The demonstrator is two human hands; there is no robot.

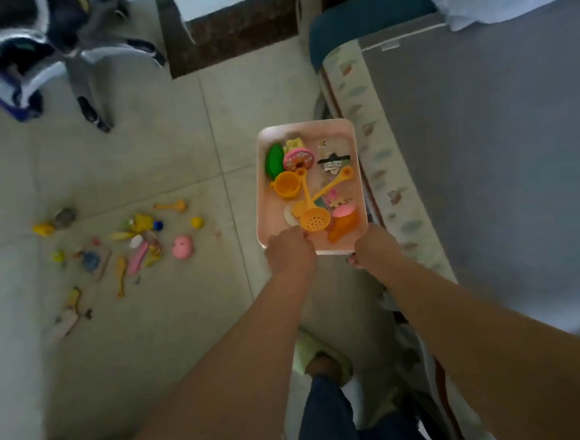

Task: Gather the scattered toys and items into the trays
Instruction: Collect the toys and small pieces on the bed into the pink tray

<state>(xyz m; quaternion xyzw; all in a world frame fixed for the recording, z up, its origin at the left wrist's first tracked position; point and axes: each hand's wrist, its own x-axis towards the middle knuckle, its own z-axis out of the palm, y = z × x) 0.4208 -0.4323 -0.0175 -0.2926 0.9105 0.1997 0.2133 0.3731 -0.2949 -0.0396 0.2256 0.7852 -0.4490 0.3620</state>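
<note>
**Pink tray held over the floor**

The pink tray (347, 130) sits out in front of us, above the tiled floor (172, 131). Our left hand (291, 252) grips its near left corner, our right hand (374, 248) its near right corner. It carries an orange strainer spoon (314, 221) and an orange cup (288, 184). Scattered toys (122, 248) lie well off to the left.

Views: one, a wide-angle head camera.
Position: high, at standing head height.
Direction: forward and steeply down, along both forearms toward the tiled floor (140, 154).
Nearness: arms close at the bottom edge; pink tray (313, 252) mid-frame; floor well below.
Edges: bed (482, 137) at right, blurred chair base (75, 63) upper left.
</note>
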